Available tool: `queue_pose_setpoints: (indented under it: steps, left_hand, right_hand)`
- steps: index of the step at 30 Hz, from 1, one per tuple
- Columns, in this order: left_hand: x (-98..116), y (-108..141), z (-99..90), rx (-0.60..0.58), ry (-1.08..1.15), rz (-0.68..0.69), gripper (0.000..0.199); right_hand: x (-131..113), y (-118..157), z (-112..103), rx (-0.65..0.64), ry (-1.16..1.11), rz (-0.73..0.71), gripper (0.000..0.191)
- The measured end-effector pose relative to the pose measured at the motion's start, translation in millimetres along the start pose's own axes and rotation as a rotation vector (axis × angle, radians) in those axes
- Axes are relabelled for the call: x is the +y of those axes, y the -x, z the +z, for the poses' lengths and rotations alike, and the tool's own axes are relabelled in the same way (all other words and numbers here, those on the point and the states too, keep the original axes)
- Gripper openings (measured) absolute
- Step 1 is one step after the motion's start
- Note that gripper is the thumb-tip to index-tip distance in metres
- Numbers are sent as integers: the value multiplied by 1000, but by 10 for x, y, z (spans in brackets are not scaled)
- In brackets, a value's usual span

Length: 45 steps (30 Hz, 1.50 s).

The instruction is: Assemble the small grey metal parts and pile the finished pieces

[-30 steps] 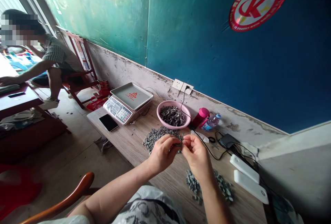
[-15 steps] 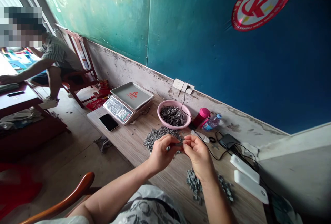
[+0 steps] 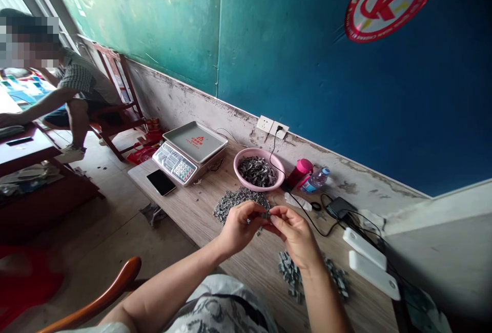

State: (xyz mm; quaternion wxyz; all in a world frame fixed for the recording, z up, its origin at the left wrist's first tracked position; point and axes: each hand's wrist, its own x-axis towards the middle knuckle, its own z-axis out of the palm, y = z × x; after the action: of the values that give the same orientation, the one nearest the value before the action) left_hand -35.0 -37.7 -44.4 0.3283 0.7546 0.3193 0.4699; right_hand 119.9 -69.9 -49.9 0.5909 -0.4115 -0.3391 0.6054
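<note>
**Left hand:** I read the left hand (image 3: 240,228) as closed in a fingertip pinch on a small grey piece (image 3: 265,215).

**Right hand:** I read the right hand (image 3: 294,235) as pinching the same piece from the right side. The piece is largely hidden by the grip and too small for me to confirm its form or material.

**Held piece:** It is located between both hands, raised above a pale wood-grain desk (image 3: 180,215), just to the near right of the main loose material.

**Progress:** I observe three lots of material. A round pink plastic bowl (image 3: 235,166) holds a mound of dark grey pieces (image 3: 257,171). A loose heap of grey pieces (image 3: 234,205) lies directly far-left of the hands. A scattered cluster of grey pieces (image 3: 290,271) lies near-right of them. I cannot count any lot from this view, and all three remain present.

**Desk, far left:** A digital bench scale with a grey metal tray (image 3: 194,141) stands beside a black smartphone (image 3: 161,182).

**Desk, far right:** A pink flask (image 3: 300,171) and a clear water bottle (image 3: 315,181) stand by the wall.

**Surroundings:** A seated person (image 3: 77,79) works at a separate red desk (image 3: 26,151), well apart on the left.
</note>
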Motion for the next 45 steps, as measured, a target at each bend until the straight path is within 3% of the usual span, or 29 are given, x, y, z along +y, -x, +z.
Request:
queue_pose_setpoints:
  steps: [8, 13, 16, 22, 26, 30, 34, 37, 41, 45]
  left_hand:
    - [-101, 31, -43, -91, -98, 92, 10]
    - [-139, 24, -68, -120, -71, 10, 10]
    - [-147, 9, -88, -148, 56, -78, 13]
    - [-188, 17, -119, -122, 382, -342, 19]
    - [-179, 24, -146, -127, 443, -388, 21]
    - [-172, 50, -135, -151, 373, -304, 19]
    - [-230, 112, -58, -187, 45, -28, 13]
    - [-314, 162, 34, -230, -87, 99, 13]
    - [-441, 227, 168, -282, -177, 132, 15]
    - [-608, 329, 344, -384, -260, 19, 16]
  right_hand:
    - [240, -3, -8, 54, -47, 27, 31]
    - [320, 4, 8, 114, -50, 28, 31]
    - [325, 0, 30, 122, -8, 3, 31]
    - [314, -4, 71, 54, 15, -20, 29]
    - [311, 15, 94, 23, 25, -14, 30]
    - [328, 45, 106, 45, 38, -13, 31]
    - [387, 94, 67, 114, 30, -17, 31]
    - [481, 124, -20, 154, 36, -53, 28]
    - [661, 131, -190, 210, -13, -38, 27]
    - [894, 116, -369, 275, -29, 25, 31]
